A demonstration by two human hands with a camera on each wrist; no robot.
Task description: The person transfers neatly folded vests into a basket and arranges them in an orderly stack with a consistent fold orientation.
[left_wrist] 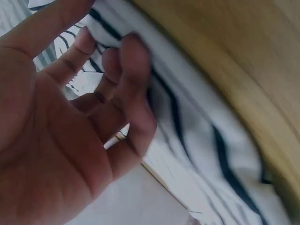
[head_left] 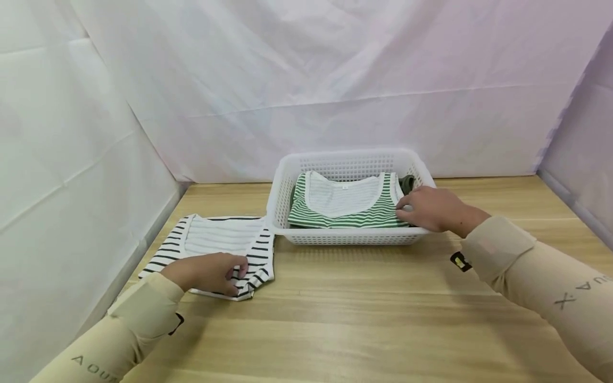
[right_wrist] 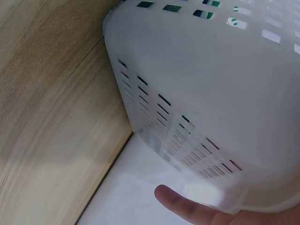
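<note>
A white tank top with black stripes [head_left: 217, 243] lies folded on the table at the left. My left hand [head_left: 210, 271] is over its front right part, fingers loosely bent and thumb apart. The left wrist view shows the palm [left_wrist: 56, 136] beside the striped cloth, with nothing held. A green-and-white striped tank top [head_left: 345, 205] lies folded in a white plastic basket [head_left: 351, 236]. Over the basket's right rim reaches my right hand [head_left: 428, 208], its fingertips touching that top's right edge. One extended finger [right_wrist: 187, 208] shows beside the basket wall in the right wrist view; the other fingertips are hidden there.
Dark green cloth [head_left: 407, 183] shows beneath the green striped top at the basket's right end. The basket stands on a wooden table [head_left: 335, 314] near its back edge. White sheets [head_left: 335, 64] hang behind the table and along both sides.
</note>
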